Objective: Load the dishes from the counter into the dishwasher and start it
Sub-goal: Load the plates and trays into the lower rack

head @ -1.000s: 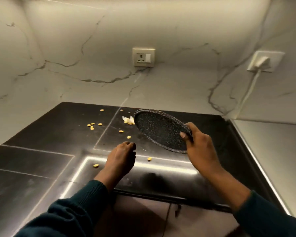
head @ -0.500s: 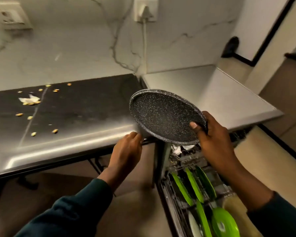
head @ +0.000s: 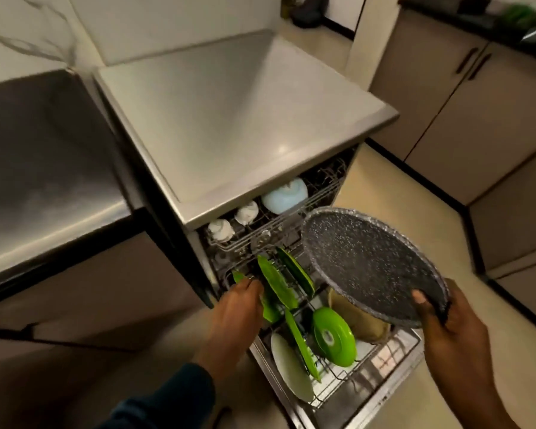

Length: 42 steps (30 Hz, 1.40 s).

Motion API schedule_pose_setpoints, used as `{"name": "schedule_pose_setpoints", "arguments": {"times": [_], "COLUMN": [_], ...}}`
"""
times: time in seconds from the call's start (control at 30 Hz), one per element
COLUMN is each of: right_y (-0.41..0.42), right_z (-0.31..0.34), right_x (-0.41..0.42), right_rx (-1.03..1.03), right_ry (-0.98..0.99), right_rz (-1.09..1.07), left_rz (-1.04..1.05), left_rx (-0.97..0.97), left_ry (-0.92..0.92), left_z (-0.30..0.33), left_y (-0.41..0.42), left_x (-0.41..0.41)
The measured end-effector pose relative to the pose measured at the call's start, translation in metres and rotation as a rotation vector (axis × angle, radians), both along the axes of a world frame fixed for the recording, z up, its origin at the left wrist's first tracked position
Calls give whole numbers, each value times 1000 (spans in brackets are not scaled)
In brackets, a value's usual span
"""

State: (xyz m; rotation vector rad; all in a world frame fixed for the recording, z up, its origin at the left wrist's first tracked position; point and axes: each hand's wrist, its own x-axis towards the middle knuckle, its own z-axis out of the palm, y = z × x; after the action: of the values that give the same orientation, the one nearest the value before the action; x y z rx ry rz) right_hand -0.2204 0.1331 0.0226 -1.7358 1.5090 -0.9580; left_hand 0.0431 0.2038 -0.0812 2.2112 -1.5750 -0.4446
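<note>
A round dark speckled plate (head: 368, 261) hangs tilted over the open dishwasher's lower rack (head: 381, 363). My right hand (head: 455, 332) grips its near rim, thumb on top. My left hand (head: 235, 311) is down at the rack's left end, fingers curled over the leftmost green plate (head: 271, 311). More green plates (head: 294, 274) stand upright beside it. Nearer to me are a green bowl (head: 333, 335) and a white plate (head: 291, 370). A tan bowl (head: 365, 323) lies partly hidden under the speckled plate.
The upper rack (head: 260, 236) holds two white cups (head: 220, 229) and a light blue bowl (head: 285, 195). The dishwasher's grey top (head: 229, 103) juts out above. A dark counter (head: 43, 165) lies to the left, beige cabinets (head: 477, 119) to the right.
My view swung right from the crumb-strewn counter to the open dishwasher. My right hand carried the speckled plate over the lower rack. My left hand dropped from the counter edge to the green plates.
</note>
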Motion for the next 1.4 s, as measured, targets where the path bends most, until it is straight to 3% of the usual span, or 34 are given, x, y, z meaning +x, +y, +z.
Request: {"name": "schedule_pose_setpoints", "arguments": {"times": [0.37,0.63,0.93,1.1,1.23,1.4], "right_y": [-105,-168,-212,-234,-252,-245], "right_z": [-223,-331,-397,-424,-428,-435], "right_x": [25,51,82,84,72,48], "right_rx": [-70,-87,-86,62,113,13], "right_ry": [241,302,482,561,534,444], "right_rz": [-85,1,132,200,170,123], "left_rz": [231,324,222,213,212,198], "left_rx": [4,-67,-72,5,33,-14], "left_ry": [281,214,170,139,111,111], "left_z": [-185,-239,-274,-295,-309,-318], "left_y": [-70,-101,-153,-171,-165,-161], "left_x": [-50,-47,-45,-35,-33,-37]}}
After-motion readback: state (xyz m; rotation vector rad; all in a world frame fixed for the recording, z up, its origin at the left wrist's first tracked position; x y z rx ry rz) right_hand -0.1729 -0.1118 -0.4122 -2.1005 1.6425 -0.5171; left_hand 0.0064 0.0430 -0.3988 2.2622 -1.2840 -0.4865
